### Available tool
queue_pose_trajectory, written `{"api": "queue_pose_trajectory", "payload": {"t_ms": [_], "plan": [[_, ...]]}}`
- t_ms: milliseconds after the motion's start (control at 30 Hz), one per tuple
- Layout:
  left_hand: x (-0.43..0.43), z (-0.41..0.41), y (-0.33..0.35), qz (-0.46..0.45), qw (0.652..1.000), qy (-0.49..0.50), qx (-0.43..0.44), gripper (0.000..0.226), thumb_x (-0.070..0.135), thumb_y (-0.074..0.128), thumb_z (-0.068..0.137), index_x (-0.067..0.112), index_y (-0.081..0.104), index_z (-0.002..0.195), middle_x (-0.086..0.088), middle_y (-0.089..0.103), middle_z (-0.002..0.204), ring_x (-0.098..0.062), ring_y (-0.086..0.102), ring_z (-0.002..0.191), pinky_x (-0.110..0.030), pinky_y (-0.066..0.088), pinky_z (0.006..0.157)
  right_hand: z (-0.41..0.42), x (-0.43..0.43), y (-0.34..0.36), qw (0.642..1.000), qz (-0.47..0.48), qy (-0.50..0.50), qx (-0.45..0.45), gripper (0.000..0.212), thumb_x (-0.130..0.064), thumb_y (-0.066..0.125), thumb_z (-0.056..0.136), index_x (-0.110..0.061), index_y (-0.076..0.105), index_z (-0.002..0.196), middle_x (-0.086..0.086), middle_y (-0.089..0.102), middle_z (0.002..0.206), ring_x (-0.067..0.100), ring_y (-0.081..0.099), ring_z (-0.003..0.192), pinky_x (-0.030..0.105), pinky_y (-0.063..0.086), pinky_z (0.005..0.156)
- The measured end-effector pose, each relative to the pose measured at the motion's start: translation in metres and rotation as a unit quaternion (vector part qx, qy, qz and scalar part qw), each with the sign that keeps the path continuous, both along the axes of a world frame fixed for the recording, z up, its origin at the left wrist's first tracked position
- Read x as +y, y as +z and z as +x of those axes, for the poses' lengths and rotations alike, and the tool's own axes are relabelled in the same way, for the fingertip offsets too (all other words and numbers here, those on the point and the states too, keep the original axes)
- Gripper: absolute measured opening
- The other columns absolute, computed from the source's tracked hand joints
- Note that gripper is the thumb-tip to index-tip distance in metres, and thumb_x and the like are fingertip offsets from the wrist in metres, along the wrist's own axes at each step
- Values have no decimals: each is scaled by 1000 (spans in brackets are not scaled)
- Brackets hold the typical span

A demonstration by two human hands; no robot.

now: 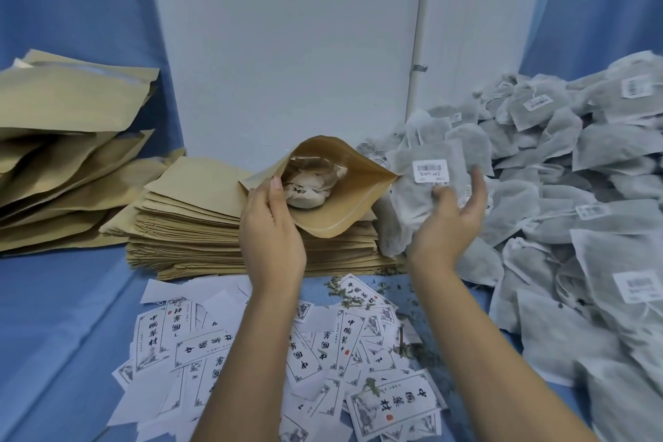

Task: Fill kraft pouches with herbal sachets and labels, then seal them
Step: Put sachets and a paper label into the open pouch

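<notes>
My left hand (271,226) grips the near lip of an open kraft pouch (344,204), held above the stack with its mouth facing me. A white sachet (308,192) lies inside it. My right hand (448,219) holds a grey herbal sachet (416,197) with a barcode sticker, right beside the pouch's right corner. Printed paper labels (305,352) lie scattered on the blue cloth below my forearms.
A stack of flat empty kraft pouches (201,226) sits under the held pouch. Filled kraft pouches (64,140) pile up at the left. A large heap of grey sachets (574,208) covers the right side. Loose herb bits (405,348) lie among the labels. A white wall stands behind.
</notes>
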State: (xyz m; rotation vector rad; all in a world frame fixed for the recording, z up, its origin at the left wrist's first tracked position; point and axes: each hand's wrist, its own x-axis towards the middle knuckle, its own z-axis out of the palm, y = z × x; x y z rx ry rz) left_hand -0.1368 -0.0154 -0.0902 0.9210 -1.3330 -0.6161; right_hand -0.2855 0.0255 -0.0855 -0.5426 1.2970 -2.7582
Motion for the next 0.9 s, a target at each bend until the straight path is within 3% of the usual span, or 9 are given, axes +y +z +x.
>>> {"api": "queue_pose_trajectory", "payload": {"t_ms": [100, 200, 300, 367, 433, 500, 667, 767, 900], "plan": [[-2, 2, -1, 16, 1000, 5, 8, 42, 37, 30, 102, 12, 63, 106, -2, 63, 94, -14, 55, 88, -15, 32, 62, 0, 11, 17, 997, -63, 26, 40, 51, 5, 43, 88, -20, 57, 129, -37, 61, 104, -19, 57, 84, 5, 44, 71], [-2, 1, -3, 16, 1000, -5, 5, 42, 36, 30, 102, 13, 63, 113, -3, 65, 102, -15, 56, 95, -17, 32, 68, 4, 19, 34, 981, -46, 165, 87, 43, 3, 39, 84, -17, 74, 97, -17, 72, 91, -4, 64, 88, 12, 47, 69], [-1, -2, -2, 8, 1000, -12, -5, 38, 35, 31, 103, 15, 63, 106, -1, 64, 99, -13, 55, 89, -19, 33, 65, 14, 30, 42, 870, 72, 479, 96, 51, -1, 30, 84, -14, 77, 70, -2, 73, 79, 6, 59, 51, 15, 42, 40], [-1, -3, -2, 18, 1000, -16, -11, 35, 37, 31, 102, 19, 60, 95, 0, 63, 92, -13, 55, 82, -22, 35, 59, 15, 31, 39, 801, 206, 538, 162, 47, -2, 33, 85, -13, 78, 75, 4, 73, 89, 9, 56, 45, 16, 41, 36], [-2, -2, -4, 25, 1000, -17, -9, 33, 40, 30, 102, 23, 56, 90, 1, 62, 90, -10, 55, 80, -15, 37, 61, 16, 26, 36, 794, 240, 538, 148, 40, -1, 38, 89, -11, 76, 90, 13, 67, 105, 17, 63, 54, 20, 48, 42], [-2, -3, -4, 20, 1000, -12, -8, 30, 39, 30, 102, 27, 56, 93, 5, 62, 94, -8, 54, 84, -6, 36, 63, 16, 18, 34, 834, 186, 517, 60, 29, 2, 40, 94, -4, 67, 103, 19, 62, 112, 26, 69, 70, 23, 54, 51], [3, -7, -3, -9, 999, 5, -39, 35, 40, 30, 101, 24, 61, 100, 5, 61, 99, -14, 54, 96, -22, 37, 73, 35, -12, 48, 859, 128, 496, 5, 17, 7, 42, 92, 2, 57, 89, 15, 67, 87, 22, 69, 77, 34, 60, 68], [7, -7, -2, -30, 997, 28, -58, 38, 40, 29, 101, 21, 63, 100, 7, 61, 96, -17, 53, 100, -25, 35, 72, 44, -43, 62, 857, 333, 375, 118, 24, 3, 38, 95, 7, 60, 102, 20, 66, 92, 28, 68, 73, 38, 57, 76], [10, -6, -1, -37, 997, 42, -62, 40, 41, 29, 100, 23, 64, 101, 10, 61, 96, -16, 52, 106, -22, 33, 73, 38, -71, 57, 684, 591, 112, 412, 25, -23, 44, 99, -13, 55, 118, 7, 58, 116, 21, 55, 108, 26, 41, 87]]}}
